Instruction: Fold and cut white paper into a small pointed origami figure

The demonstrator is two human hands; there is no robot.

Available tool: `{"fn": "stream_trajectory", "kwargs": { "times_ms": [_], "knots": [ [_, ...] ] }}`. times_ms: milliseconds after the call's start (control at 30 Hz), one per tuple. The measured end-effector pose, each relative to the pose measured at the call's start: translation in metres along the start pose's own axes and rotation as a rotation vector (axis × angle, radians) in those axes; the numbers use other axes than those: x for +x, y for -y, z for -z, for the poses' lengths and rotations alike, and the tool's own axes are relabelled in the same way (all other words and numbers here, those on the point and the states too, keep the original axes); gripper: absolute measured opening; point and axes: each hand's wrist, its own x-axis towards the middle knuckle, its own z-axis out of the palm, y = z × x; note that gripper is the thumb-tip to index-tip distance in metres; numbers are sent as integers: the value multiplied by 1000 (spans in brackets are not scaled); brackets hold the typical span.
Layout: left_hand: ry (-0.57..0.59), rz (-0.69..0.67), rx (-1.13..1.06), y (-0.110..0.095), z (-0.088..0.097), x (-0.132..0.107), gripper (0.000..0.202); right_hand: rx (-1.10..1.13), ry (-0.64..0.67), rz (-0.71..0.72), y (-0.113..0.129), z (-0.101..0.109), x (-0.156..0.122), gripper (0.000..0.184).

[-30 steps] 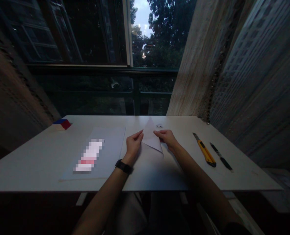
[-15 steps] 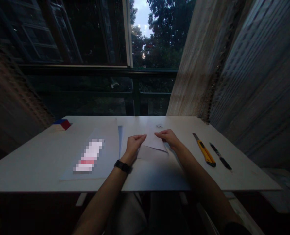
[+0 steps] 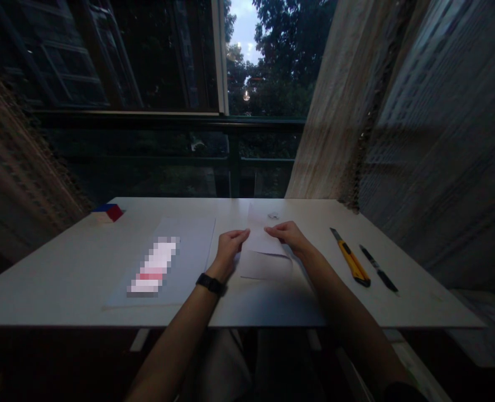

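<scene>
A white sheet of paper [image 3: 264, 243] is pinched between my two hands above the middle of the table. My left hand [image 3: 233, 245], with a black watch on its wrist, grips the paper's left edge between thumb and fingers. On the other edge, my right hand [image 3: 289, 234] is closed in a similar pinch. Below the hands a lower flap of paper [image 3: 266, 265] hangs towards me, with a crease or overlap line across it; whether it is one folded sheet or two I cannot tell. The paper's far part rises behind the fingers.
White sheets [image 3: 188, 268] lie left of my hands, with a blurred-out item [image 3: 153, 268] on them. A yellow utility knife [image 3: 351, 259], blade out, and a black pen [image 3: 379, 271] lie to the right. A small pale object [image 3: 273, 215] and a coloured cube [image 3: 108, 213] sit farther back on the white table [image 3: 54, 279].
The held paper has shifted: its far part stands up more and the lower flap hangs more squarely. The stack's raised right edge on the left now lies flat. Both hands stay nearly in place.
</scene>
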Motion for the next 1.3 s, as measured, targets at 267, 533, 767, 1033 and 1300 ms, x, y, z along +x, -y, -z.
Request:
{"fn": "stream_trajectory", "kwargs": {
  "times_ms": [267, 533, 767, 1033, 1300],
  "knots": [
    [34, 0, -104, 1, -3, 1, 46, -186, 225, 59, 1, -13, -6, 41],
    [2, 31, -225, -5, -3, 2, 37, -179, 268, 61, 2, -16, -9, 45],
    [4, 24, -243, -5, -3, 3, 35, -208, 214, 55, -1, -16, -7, 45],
    [-20, -32, -190, -6, 0, 4, 36, -196, 246, -19, -1, -11, -19, 43],
    [-13, -16, -163, -4, 0, 7, 33, -234, 246, -12, -6, -1, -39, 47]
  ]
}}
